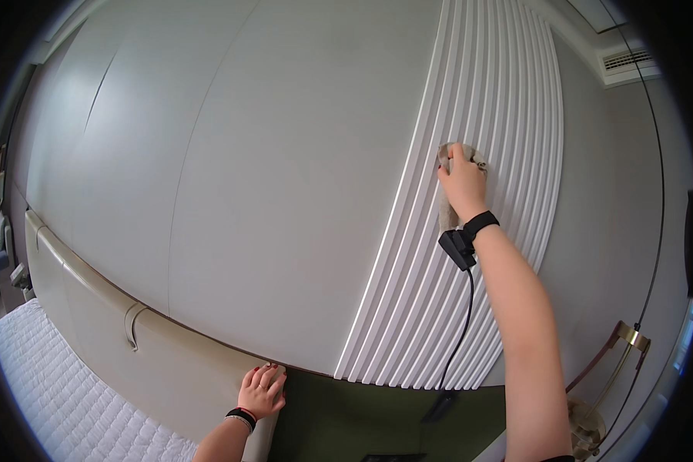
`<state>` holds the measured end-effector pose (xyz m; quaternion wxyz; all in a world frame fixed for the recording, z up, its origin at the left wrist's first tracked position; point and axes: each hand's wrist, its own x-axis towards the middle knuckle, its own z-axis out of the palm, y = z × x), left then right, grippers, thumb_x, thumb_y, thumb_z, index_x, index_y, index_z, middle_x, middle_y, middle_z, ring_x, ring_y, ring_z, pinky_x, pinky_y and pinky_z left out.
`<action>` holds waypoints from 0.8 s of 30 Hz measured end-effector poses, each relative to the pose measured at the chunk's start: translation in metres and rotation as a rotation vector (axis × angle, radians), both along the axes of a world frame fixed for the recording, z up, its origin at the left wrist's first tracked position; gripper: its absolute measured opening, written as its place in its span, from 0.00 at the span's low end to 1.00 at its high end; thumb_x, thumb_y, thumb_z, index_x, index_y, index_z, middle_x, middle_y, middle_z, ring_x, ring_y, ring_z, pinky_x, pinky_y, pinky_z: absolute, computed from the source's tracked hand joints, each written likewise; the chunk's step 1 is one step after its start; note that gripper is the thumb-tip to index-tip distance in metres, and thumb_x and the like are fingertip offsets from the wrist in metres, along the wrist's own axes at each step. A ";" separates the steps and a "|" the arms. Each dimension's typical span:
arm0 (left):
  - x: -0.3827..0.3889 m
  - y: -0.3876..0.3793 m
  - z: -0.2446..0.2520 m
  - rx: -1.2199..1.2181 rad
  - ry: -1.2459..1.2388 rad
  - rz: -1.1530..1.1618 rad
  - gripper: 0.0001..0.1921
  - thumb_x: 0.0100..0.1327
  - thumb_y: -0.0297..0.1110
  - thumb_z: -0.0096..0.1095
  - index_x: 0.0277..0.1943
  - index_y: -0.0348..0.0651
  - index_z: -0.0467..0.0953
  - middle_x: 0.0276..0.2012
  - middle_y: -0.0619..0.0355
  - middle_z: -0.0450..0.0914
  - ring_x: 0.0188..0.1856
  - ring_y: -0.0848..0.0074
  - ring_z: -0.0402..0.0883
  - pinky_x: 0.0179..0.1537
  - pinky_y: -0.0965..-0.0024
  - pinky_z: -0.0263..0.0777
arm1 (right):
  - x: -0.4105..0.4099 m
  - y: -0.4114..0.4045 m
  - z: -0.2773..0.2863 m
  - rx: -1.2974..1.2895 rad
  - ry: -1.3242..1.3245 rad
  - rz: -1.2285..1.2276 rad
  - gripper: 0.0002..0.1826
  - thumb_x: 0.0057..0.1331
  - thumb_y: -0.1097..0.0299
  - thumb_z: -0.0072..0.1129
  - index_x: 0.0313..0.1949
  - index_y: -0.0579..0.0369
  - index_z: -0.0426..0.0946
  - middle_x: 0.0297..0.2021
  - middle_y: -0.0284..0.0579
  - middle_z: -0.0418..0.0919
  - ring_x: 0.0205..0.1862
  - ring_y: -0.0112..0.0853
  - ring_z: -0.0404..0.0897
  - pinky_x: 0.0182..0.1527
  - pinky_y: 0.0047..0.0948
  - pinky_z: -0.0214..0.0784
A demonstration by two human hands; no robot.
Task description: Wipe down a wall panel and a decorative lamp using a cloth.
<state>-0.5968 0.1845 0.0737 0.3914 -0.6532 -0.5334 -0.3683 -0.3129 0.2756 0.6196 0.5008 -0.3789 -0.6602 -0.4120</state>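
Observation:
My right hand (465,179) grips a beige and brown cloth (447,212) and presses it against the white fluted wall panel (404,277). A black wrist strap with a black device (457,248) sits at my right wrist, and a black cable runs down from it. Low in the view, my left hand (261,390) rests on the top corner of the cream padded headboard (190,346), holding nothing. Its fingers are slightly apart. Part of the cloth is hidden beneath my right hand.
A smooth grey wall (289,190) spans the left and middle. Below the headboard lies a white quilted mattress (75,392). A dark green surface (346,421) is under the fluted panel. At the right, a brass and brown lamp (635,335) hangs on a thin cord.

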 end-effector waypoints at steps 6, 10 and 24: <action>0.001 -0.011 0.004 0.040 -0.027 -0.040 0.25 0.55 0.43 0.66 0.58 0.54 0.77 0.60 0.57 0.75 0.64 0.63 0.73 0.67 0.51 0.64 | -0.005 -0.016 0.009 0.111 0.051 -0.033 0.08 0.65 0.65 0.60 0.41 0.51 0.75 0.25 0.47 0.84 0.34 0.49 0.86 0.39 0.46 0.76; 0.001 -0.014 0.006 0.071 -0.043 -0.056 0.25 0.54 0.41 0.65 0.57 0.54 0.77 0.60 0.57 0.76 0.64 0.63 0.74 0.66 0.51 0.65 | -0.002 -0.022 0.025 0.045 0.114 0.182 0.09 0.66 0.63 0.62 0.37 0.55 0.76 0.28 0.48 0.83 0.35 0.44 0.84 0.40 0.41 0.74; 0.002 -0.017 0.009 0.086 -0.045 -0.054 0.24 0.53 0.39 0.65 0.56 0.53 0.78 0.59 0.56 0.77 0.63 0.63 0.74 0.66 0.52 0.65 | -0.004 -0.018 -0.015 -0.047 0.047 -0.024 0.31 0.75 0.40 0.43 0.74 0.33 0.62 0.76 0.50 0.58 0.78 0.57 0.49 0.71 0.75 0.38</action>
